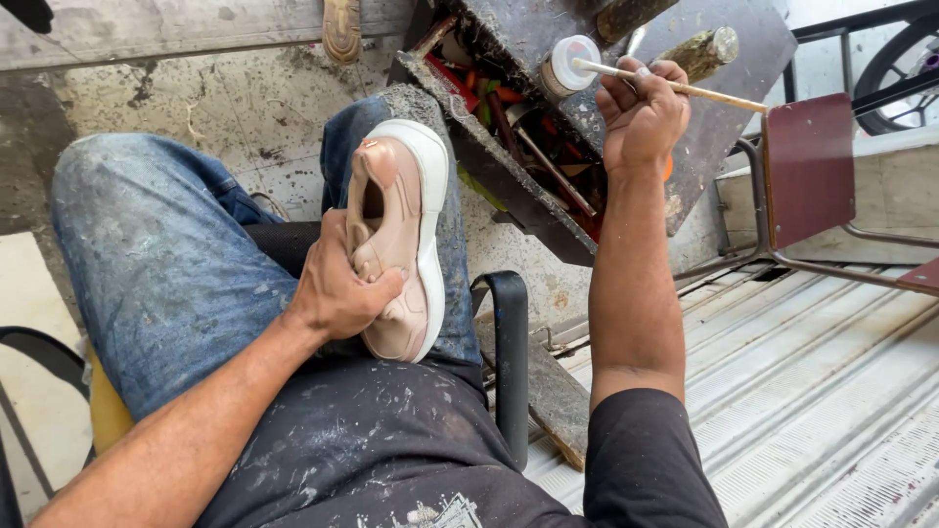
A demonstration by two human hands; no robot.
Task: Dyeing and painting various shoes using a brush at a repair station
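Head view: we see a shoe (399, 240) on the lap.
Left hand (337, 284): we grip the shoe's heel, toe pointing away.
Right hand (641, 112): we pinch a stick (675, 86), tip in a small jar (567, 64), beyond and right of the shoe.

Stained concrete floor (245, 108), corrugated metal sheet (822, 391), maroon metal-framed chair (807, 166), all in daylight.
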